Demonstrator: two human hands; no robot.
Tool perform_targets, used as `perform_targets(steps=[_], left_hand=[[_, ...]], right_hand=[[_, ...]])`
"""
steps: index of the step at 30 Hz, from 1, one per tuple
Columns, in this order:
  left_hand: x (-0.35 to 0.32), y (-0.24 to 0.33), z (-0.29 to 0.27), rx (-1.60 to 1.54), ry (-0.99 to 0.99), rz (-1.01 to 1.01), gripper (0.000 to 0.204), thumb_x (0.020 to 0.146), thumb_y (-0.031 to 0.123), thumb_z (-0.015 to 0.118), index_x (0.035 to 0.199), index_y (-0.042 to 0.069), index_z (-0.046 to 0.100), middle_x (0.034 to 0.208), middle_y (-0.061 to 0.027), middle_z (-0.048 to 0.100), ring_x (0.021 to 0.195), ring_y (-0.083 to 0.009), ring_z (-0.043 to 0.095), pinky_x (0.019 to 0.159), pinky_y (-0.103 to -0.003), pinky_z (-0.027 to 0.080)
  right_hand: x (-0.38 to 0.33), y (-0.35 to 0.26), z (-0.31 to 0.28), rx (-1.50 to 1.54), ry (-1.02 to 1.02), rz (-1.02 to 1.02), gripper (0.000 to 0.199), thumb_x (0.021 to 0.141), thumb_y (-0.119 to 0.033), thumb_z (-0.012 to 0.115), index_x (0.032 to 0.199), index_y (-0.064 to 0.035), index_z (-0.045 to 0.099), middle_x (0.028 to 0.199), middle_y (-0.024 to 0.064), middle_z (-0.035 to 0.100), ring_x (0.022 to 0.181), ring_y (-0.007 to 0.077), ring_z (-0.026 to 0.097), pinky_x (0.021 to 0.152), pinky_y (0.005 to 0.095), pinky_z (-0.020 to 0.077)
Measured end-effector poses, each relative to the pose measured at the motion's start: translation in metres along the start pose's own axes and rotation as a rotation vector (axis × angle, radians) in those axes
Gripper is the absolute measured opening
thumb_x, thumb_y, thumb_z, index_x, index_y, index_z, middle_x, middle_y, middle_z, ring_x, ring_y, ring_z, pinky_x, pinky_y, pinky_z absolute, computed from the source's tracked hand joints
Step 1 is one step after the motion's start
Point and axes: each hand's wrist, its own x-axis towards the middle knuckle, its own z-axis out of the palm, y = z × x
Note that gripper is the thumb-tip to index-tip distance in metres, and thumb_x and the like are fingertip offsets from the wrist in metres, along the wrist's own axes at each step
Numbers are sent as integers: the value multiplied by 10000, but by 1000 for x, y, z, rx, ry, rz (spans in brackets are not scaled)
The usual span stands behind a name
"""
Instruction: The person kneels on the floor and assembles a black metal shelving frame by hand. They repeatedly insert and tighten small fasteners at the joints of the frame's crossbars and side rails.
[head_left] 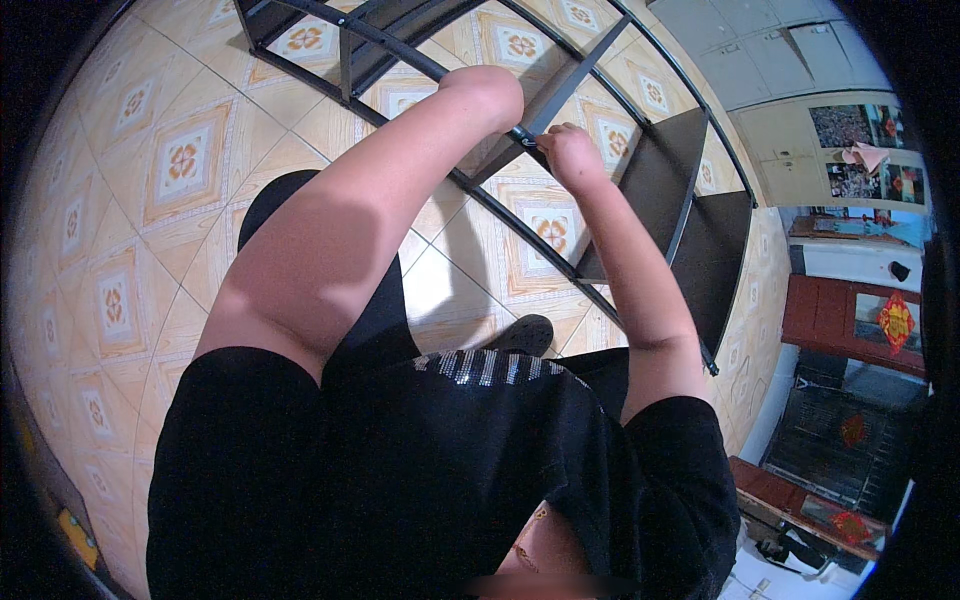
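A black metal shelf frame (553, 243) with dark panels lies across the tiled floor ahead of me. My left hand (486, 95) is over one of its long bars, with the fingers hidden behind the back of the hand. Just right of it, my right hand (574, 157) is closed, thumb and fingers pinched together at the same bar. A small shiny part (524, 138) shows on the bar between the two hands. What the right fingertips grip is too small to make out. One dark shelf panel (578, 85) slants away beyond the hands.
More dark panels (660, 185) stand in the frame at the right. My dark shoe (527, 335) is on the patterned tile floor (183, 160), close to the near rail. Pale cabinets (770, 60) stand at the far right, with red-brown doors (830, 315) bearing red decorations further down.
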Motion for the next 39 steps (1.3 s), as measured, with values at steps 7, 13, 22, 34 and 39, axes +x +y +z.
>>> perform_targets(steps=[7, 13, 22, 34, 39], left_hand=[[-2, 5, -4, 3, -38, -16, 363, 880, 380, 567, 984, 56, 691, 977, -135, 675, 915, -308, 649, 788, -422, 512], [1, 1, -2, 25, -7, -7, 364, 884, 380, 560, 1000, 58, 686, 999, -134, 672, 923, -305, 647, 795, -420, 512], [-9, -9, -10, 7, -13, -28, 369, 890, 377, 554, 1000, 51, 685, 995, -134, 673, 924, -302, 646, 802, -410, 512], [23, -31, 48, -78, -124, -86, 336, 878, 321, 553, 1045, 56, 676, 1092, -171, 642, 1012, -309, 624, 867, -395, 487], [52, -28, 124, -527, -27, -188, 489, 917, 418, 458, 1036, -14, 654, 1085, -216, 634, 1005, -349, 615, 866, -400, 472]], right_hand=[[24, 10, -11, -87, -221, -31, 187, 761, -146, 536, 750, -25, 677, 832, 187, 658, 824, 347, 639, 765, 429, 517], [8, -25, -18, -302, -237, 80, 219, 844, -244, 538, 764, -101, 684, 819, 113, 670, 784, 271, 653, 722, 392, 505], [10, -71, -11, -94, -351, 452, 249, 869, -151, 470, 847, -90, 710, 867, 113, 701, 811, 261, 691, 666, 381, 542], [31, -67, 52, 1972, 83, 1314, 331, 931, -174, 289, 813, -14, 554, 612, 15, 543, 467, 93, 426, 399, 247, 345], [31, -69, 32, 2382, 79, 1373, 368, 959, -221, 279, 855, -12, 564, 591, -48, 456, 453, 57, 328, 416, 218, 233]])
